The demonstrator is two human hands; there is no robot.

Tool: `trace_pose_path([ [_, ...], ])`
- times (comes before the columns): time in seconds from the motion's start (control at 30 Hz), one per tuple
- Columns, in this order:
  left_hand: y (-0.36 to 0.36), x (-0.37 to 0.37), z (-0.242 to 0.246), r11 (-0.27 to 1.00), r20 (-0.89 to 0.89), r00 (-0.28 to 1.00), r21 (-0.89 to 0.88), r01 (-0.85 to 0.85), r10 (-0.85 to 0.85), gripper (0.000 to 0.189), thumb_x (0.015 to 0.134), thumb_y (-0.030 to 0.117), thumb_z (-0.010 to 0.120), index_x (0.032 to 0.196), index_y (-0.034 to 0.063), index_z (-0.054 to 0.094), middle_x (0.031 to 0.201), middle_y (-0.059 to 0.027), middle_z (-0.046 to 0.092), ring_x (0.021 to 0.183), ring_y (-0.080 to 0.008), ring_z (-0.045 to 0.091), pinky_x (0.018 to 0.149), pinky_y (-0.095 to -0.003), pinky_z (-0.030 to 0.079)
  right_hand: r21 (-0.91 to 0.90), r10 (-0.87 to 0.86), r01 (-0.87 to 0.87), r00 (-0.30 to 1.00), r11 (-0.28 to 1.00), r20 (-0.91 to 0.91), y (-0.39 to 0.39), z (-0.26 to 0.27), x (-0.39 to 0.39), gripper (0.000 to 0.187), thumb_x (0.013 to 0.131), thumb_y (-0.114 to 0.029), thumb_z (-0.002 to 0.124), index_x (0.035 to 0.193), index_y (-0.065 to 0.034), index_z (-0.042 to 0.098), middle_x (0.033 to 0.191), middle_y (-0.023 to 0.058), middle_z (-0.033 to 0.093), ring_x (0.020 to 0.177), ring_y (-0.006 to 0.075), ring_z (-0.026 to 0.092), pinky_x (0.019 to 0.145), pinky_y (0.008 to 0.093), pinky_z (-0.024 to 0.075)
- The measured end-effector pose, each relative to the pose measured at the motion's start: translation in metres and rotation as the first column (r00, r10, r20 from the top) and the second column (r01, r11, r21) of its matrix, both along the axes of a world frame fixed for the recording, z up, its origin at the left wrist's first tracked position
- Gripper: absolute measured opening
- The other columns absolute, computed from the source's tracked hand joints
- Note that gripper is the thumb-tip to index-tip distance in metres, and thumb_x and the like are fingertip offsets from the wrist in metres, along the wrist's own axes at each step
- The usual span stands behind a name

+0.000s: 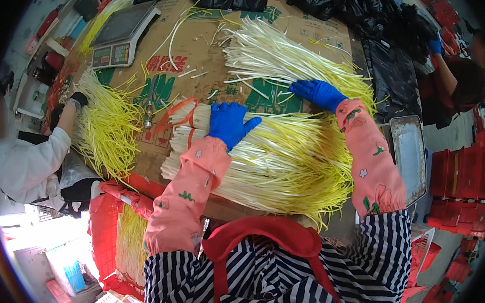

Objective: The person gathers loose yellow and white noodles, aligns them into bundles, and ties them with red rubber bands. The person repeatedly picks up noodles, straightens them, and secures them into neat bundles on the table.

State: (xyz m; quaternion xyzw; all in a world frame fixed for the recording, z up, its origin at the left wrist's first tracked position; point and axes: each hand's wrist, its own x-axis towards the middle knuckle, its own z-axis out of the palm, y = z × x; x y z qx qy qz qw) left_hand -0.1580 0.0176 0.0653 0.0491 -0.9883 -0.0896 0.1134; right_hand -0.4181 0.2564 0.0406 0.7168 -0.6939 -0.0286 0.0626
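My left hand (pixel 230 124), in a blue glove, rests with fingers spread on the white stem end of a large pile of yellow chives (pixel 284 161). Beside its fingertips a red ribbon (pixel 192 113) loops over the stems. My right hand (pixel 319 94), also gloved in blue, lies palm down with its fingers extended at the near edge of a second bunch of yellow chives (pixel 286 57); whether it grips any stalks is hidden. Loose white stalks are scattered on the cardboard (pixel 206 41) between the two piles.
A digital scale (pixel 120 30) stands at the far left. Near another person's dark-gloved hand (pixel 79 99) lies a third chive pile (pixel 107 126), with a knife (pixel 150 103) beside it. Black plastic bags (pixel 354 11) line the far right, where a person's blue-gloved hand (pixel 434 44) shows. A metal tray (pixel 409 158) sits right.
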Motion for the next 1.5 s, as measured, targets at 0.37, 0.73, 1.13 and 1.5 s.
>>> trace_pose_path([
  [0.37, -0.007, 0.014, 0.017, 0.969, -0.303, 0.946, 0.175, 0.172, -0.113, 0.052, 0.079, 0.042, 0.059, 0.122, 0.0147, 0.049, 0.109, -0.0103, 0.052, 0.106, -0.0322, 0.045, 0.093, -0.0448, 0.030, -0.167, -0.119, 0.160, 0.966, 0.973, 0.230, 0.020, 0.025, 0.044, 0.052, 0.078, -0.015, 0.057, 0.128, -0.0156, 0.044, 0.122, 0.0137, 0.050, 0.101, 0.0317, 0.053, 0.085, 0.0371, 0.0435],
  [0.73, -0.076, 0.131, 0.016, 0.976, 0.069, 0.996, 0.206, -0.076, 0.063, 0.066, 0.061, 0.018, 0.070, 0.123, 0.0174, 0.047, 0.123, -0.0131, 0.042, 0.117, -0.0328, 0.037, 0.097, -0.0409, 0.032, 0.066, -0.464, 0.680, 0.422, 0.730, 0.779, 0.078, 0.014, 0.157, 0.031, 0.085, -0.025, 0.058, 0.105, -0.0005, 0.060, 0.087, 0.0201, 0.061, 0.075, 0.0287, 0.060, 0.068, 0.0342, 0.0453],
  [1.13, -0.122, 0.120, -0.004, 0.825, 0.034, 0.999, 0.566, 0.009, -0.034, 0.063, 0.052, 0.016, 0.078, 0.110, 0.0143, 0.054, 0.106, -0.0122, 0.048, 0.104, -0.0317, 0.047, 0.091, -0.0363, 0.039, -0.262, -0.487, 0.888, 0.431, 0.377, 0.760, 0.162, 0.053, 0.204, 0.032, 0.087, -0.013, 0.054, 0.116, -0.0016, 0.054, 0.114, 0.0128, 0.056, 0.104, 0.0223, 0.052, 0.091, 0.0324, 0.0381],
  [1.5, -0.135, 0.111, -0.010, 0.764, 0.026, 0.999, 0.645, 0.012, -0.038, 0.064, 0.043, 0.004, 0.068, 0.105, 0.0067, 0.054, 0.106, -0.0090, 0.052, 0.102, -0.0267, 0.049, 0.092, -0.0350, 0.038, -0.135, -0.865, 0.991, 0.060, -0.009, 0.498, 0.282, 0.011, 0.392, 0.057, 0.071, -0.015, 0.069, 0.123, -0.0058, 0.048, 0.119, 0.0195, 0.051, 0.103, 0.0337, 0.053, 0.086, 0.0366, 0.0429],
])
